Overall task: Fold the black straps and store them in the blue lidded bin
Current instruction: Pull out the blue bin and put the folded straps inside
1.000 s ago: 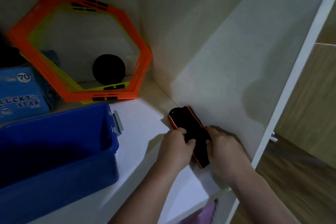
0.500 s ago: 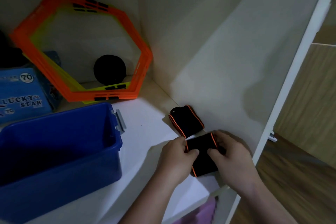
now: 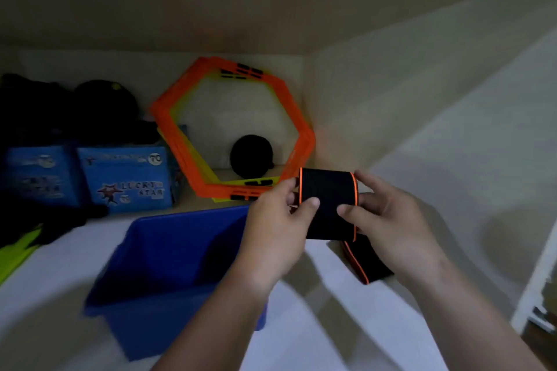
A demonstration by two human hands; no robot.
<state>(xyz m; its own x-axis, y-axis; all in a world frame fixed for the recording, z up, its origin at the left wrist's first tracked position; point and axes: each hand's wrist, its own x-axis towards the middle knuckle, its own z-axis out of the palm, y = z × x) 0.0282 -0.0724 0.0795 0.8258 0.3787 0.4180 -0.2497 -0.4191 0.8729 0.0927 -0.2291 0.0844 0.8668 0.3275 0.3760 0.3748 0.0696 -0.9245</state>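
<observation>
A folded black strap with orange edges [image 3: 328, 196] is held up in the air between both hands, above the right rim of the blue bin [image 3: 168, 253]. My left hand [image 3: 277, 229] pinches its left edge and my right hand [image 3: 388, 220] pinches its right edge. The bin stands open on the white shelf, no lid in sight, its inside dark. A second black strap with orange edges [image 3: 366, 262] lies on the shelf under my right hand, next to the side wall.
Orange and yellow hexagon rings [image 3: 238, 126] lean against the back wall with a black round thing [image 3: 251, 159] behind them. Blue "Lucky Star" boxes [image 3: 126, 178] and dark gear [image 3: 60, 111] fill the back left. A neon-green item [image 3: 18, 250] lies at far left. The cabinet wall closes the right.
Both hands have lifted one strap off the shelf and carried it up and left toward the bin. The other strap stayed on the shelf. The view has swung up and left.
</observation>
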